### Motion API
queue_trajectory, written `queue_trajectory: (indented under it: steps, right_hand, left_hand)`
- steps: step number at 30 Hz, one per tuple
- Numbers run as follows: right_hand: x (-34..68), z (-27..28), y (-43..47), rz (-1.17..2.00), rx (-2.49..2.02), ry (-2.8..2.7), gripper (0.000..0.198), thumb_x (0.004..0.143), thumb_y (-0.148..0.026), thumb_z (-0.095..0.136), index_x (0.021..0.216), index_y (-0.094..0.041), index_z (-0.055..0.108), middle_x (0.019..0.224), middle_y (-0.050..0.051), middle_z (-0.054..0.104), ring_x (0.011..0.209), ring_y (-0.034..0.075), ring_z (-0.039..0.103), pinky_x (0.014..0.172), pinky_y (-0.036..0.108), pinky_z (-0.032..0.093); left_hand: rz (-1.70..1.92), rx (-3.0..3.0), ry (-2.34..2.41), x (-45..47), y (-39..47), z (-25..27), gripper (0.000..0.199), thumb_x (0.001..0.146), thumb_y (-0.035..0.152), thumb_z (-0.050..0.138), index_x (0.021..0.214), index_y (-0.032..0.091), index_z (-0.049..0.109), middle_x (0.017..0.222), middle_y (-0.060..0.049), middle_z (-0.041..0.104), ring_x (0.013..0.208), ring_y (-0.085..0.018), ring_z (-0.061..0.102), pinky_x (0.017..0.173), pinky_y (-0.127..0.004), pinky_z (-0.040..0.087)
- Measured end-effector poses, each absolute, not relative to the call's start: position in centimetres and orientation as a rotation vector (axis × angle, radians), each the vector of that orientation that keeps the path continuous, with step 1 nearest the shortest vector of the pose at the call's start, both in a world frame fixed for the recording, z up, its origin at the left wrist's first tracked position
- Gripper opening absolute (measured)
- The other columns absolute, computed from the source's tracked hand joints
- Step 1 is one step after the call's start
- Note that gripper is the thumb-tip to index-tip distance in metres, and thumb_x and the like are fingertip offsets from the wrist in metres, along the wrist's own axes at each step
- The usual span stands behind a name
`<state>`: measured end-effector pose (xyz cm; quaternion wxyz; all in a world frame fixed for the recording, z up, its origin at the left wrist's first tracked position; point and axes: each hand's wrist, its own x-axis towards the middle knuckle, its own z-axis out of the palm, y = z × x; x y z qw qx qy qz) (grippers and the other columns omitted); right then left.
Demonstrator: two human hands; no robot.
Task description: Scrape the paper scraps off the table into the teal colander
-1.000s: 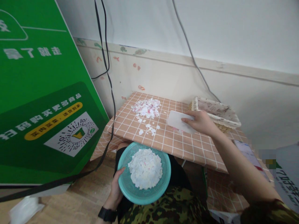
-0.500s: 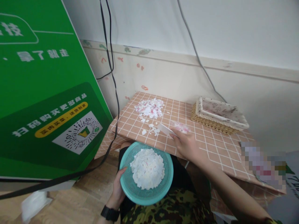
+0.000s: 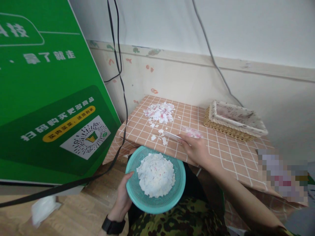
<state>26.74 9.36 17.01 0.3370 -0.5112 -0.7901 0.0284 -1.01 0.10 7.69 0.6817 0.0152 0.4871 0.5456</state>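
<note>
While a mound of paper-like bits (image 3: pixel 156 175) is filling the middle of the teal colander (image 3: pixel 179 175), a second pile (image 3: pixel 159 112) is lying outside it on the counter (image 3: pixel 189 114), and loose scraps (image 3: pixel 164 141) are straggling toward the near edge. So part of the material is sitting in the colander, and a fair share is remaining out on the checked cloth. The mound is looking mostly white, with small pink flecks; the counter pile is showing more pink. The colander is lying over the person's lap, just below the counter's edge. The left hand (image 3: pixel 124 191) is gripping its left rim, thumb over the edge, the other fingers hiding from view. The right hand (image 3: pixel 195 147) is closing its fingers on a thin white card (image 3: pixel 172 135) that is pointing toward the loose scraps; whether it is touching them is staying unclear. Farther right, a lined wicker basket (image 3: pixel 223 129) is standing; at the far left, a green panel (image 3: pixel 49 98) is rising.
</note>
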Motion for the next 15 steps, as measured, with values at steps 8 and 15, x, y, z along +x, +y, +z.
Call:
queue_trajectory:
  steps: [8, 15]
  right_hand:
    - [26.6, 17.9, 9.9, 0.145, -1.312, -2.146, 0.024, 0.088, -0.026, 0.05, 0.102, -0.021, 0.068, 0.088, 0.005, 0.072, 0.069, 0.017, 0.065, 0.064, 0.028, 0.047]
    - [26.9, 19.0, 12.7, 0.234, -1.255, -2.243, 0.026, 0.087, -0.026, 0.051, 0.107, -0.025, 0.066, 0.092, 0.003, 0.072, 0.074, 0.017, 0.066, 0.065, 0.027, 0.047]
  left_hand:
    - [1.226, 0.056, 1.076, -1.3, 0.2, 8.5, 0.013, 0.071, 0.017, 0.062, 0.08, 0.011, 0.07, 0.074, -0.008, 0.074, 0.067, -0.022, 0.068, 0.068, -0.033, 0.054]
    - [1.151, 0.103, 1.06, -1.5, 0.4, 9.0, 0.014, 0.072, 0.019, 0.062, 0.079, 0.01, 0.07, 0.073, -0.009, 0.074, 0.066, -0.023, 0.068, 0.067, -0.035, 0.054]
